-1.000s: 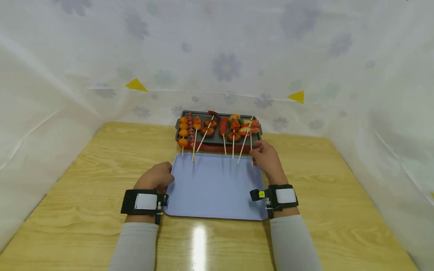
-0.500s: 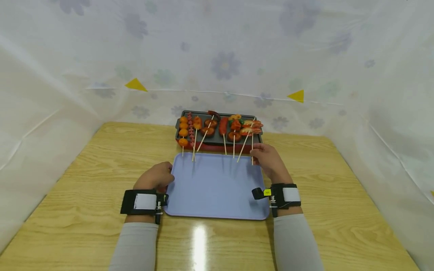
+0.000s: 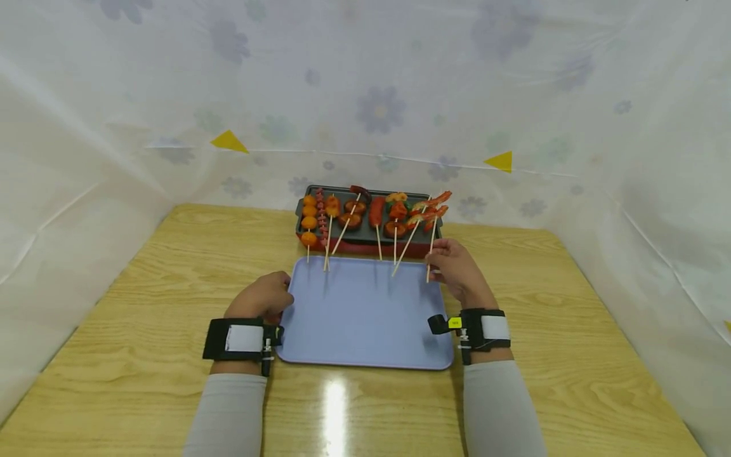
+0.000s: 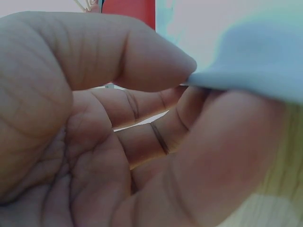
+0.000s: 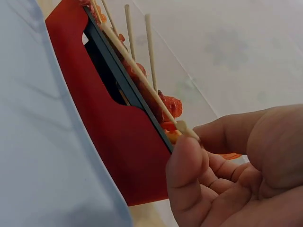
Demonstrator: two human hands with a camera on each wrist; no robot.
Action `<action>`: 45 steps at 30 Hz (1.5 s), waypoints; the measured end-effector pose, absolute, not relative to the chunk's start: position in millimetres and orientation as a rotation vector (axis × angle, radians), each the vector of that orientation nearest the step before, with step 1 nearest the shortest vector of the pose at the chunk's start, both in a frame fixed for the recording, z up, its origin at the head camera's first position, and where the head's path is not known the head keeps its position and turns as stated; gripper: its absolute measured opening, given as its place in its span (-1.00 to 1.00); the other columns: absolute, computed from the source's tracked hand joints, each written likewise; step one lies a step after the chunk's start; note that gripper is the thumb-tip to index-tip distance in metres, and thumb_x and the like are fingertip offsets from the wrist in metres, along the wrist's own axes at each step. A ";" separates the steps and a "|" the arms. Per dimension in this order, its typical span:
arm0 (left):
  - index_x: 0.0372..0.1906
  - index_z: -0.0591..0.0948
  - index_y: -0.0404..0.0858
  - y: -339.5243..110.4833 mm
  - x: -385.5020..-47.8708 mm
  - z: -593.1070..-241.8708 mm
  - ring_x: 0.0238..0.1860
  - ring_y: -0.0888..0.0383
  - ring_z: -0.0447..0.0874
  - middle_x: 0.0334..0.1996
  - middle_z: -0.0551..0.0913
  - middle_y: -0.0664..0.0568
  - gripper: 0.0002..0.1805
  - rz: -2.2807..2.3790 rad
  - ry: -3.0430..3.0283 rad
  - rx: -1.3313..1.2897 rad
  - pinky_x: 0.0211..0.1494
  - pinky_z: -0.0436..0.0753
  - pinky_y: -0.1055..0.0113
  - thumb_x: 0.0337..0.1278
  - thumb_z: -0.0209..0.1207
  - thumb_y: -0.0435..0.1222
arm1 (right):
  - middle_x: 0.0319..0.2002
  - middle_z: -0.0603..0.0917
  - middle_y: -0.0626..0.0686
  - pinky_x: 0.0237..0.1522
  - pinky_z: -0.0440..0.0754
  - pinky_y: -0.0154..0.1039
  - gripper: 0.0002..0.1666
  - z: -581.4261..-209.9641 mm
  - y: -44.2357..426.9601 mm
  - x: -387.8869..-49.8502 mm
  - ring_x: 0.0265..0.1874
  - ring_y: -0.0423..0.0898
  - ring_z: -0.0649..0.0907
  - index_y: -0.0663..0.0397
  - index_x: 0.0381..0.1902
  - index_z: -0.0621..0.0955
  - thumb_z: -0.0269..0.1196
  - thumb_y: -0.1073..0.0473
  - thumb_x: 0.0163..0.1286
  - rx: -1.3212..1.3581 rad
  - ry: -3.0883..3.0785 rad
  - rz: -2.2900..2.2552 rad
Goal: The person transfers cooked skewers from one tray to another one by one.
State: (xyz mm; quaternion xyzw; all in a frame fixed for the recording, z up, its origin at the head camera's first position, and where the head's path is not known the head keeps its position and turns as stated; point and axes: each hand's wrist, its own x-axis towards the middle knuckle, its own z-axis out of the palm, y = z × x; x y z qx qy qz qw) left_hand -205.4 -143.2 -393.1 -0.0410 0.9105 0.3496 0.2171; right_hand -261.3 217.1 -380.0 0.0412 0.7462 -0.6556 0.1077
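A lilac tray [image 3: 360, 317] lies flat on the wood-grain table [image 3: 143, 317]. At its left edge the left hand [image 3: 263, 296] has a closed grip, thumb and fingers pinching the rim. Over the tray's far right corner, the right hand [image 3: 457, 268] also has its grip closed, thumb and finger pinching a shrimp skewer [image 3: 434, 232] by its thin stick. The stick's lower end shows over that corner; the shrimp end points away from the tray, above the right end of the grill. Whether the shrimp touch the plate, I cannot tell.

The red grill [image 3: 360, 249], with its dark plate, stands just beyond the tray's far edge. Also beyond that edge, on the plate from left to right, are a skewer of orange balls [image 3: 309, 223], a skewer of small pink pieces [image 3: 322, 219], brown round pieces [image 3: 350, 221], a red sausage [image 3: 376, 212] and a second shrimp skewer, several sticks reaching back toward the tray.
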 end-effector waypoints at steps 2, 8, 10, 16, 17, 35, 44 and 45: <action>0.24 0.40 -0.49 -143.2 -206.1 -393.4 -0.56 0.03 0.59 -0.38 0.57 -0.18 -0.49 0.974 2.516 -0.119 -0.51 0.64 0.26 0.14 0.03 -0.47 | -0.11 0.41 0.10 -0.45 0.60 -0.32 -0.43 -380.5 218.2 -261.7 -0.38 -0.08 0.54 0.34 0.35 0.15 0.06 0.37 0.47 0.132 2.207 -1.937; 0.31 0.36 -0.49 -142.8 -208.4 -394.9 -0.53 0.01 0.61 -0.30 0.58 -0.20 -0.45 0.981 2.505 -0.133 -0.50 0.64 0.26 0.17 0.03 -0.46 | -0.11 0.36 0.11 -0.46 0.61 -0.31 -0.46 -381.5 224.8 -262.1 -0.35 -0.08 0.52 0.37 0.32 0.14 0.02 0.39 0.46 0.102 2.268 -1.927; 0.33 0.34 -0.50 -142.8 -208.6 -395.3 -0.53 0.01 0.61 -0.28 0.57 -0.21 -0.43 0.983 2.503 -0.137 -0.49 0.65 0.25 0.17 0.03 -0.46 | -0.11 0.36 0.11 -0.44 0.62 -0.29 -0.45 -381.7 226.7 -261.6 -0.32 -0.06 0.51 0.39 0.33 0.14 0.01 0.38 0.46 0.080 2.301 -1.896; 0.30 0.36 -0.50 -143.1 -207.8 -396.4 -0.54 0.02 0.59 -0.30 0.57 -0.20 -0.46 0.977 2.503 -0.131 -0.50 0.64 0.26 0.17 0.02 -0.47 | -0.09 0.34 0.15 -0.36 0.66 -0.15 -0.48 -383.9 230.9 -260.5 -0.27 -0.01 0.49 0.38 0.31 0.16 0.01 0.36 0.47 0.034 2.408 -1.783; 0.29 0.36 -0.50 -143.2 -207.6 -396.2 -0.54 0.03 0.59 -0.31 0.57 -0.20 -0.47 0.976 2.503 -0.132 -0.50 0.64 0.26 0.17 0.02 -0.47 | -0.09 0.33 0.15 -0.34 0.67 -0.11 -0.49 -384.1 231.2 -260.2 -0.28 0.00 0.49 0.37 0.29 0.16 0.01 0.36 0.47 0.034 2.417 -1.770; 0.30 0.36 -0.50 -143.2 -206.5 -394.2 -0.51 0.01 0.60 -0.27 0.58 -0.20 -0.46 0.977 2.506 -0.124 -0.50 0.63 0.24 0.19 0.01 -0.46 | -0.13 0.28 0.17 -0.17 0.69 0.09 -0.63 -369.7 232.6 -247.3 -0.18 0.20 0.56 0.29 0.08 0.14 0.03 0.39 0.45 -0.004 2.519 -1.729; 0.26 0.38 -0.49 -144.1 -207.8 -394.9 -0.49 0.00 0.61 -0.28 0.57 -0.20 -0.50 0.972 2.506 -0.121 -0.48 0.64 0.23 0.18 0.02 -0.46 | -0.17 0.33 0.17 -0.32 0.72 -0.12 -0.78 -367.1 232.4 -245.0 -0.16 0.27 0.61 0.23 -0.04 0.24 0.03 0.35 0.45 -0.002 2.609 -1.687; 0.26 0.39 -0.49 -143.9 -207.4 -394.5 -0.50 0.00 0.62 -0.28 0.58 -0.20 -0.50 0.973 2.506 -0.123 -0.48 0.64 0.23 0.18 0.02 -0.46 | -0.17 0.35 0.17 -0.30 0.72 -0.09 -0.81 -366.4 232.4 -244.3 -0.15 0.28 0.62 0.21 -0.06 0.25 0.02 0.33 0.46 0.001 2.617 -1.684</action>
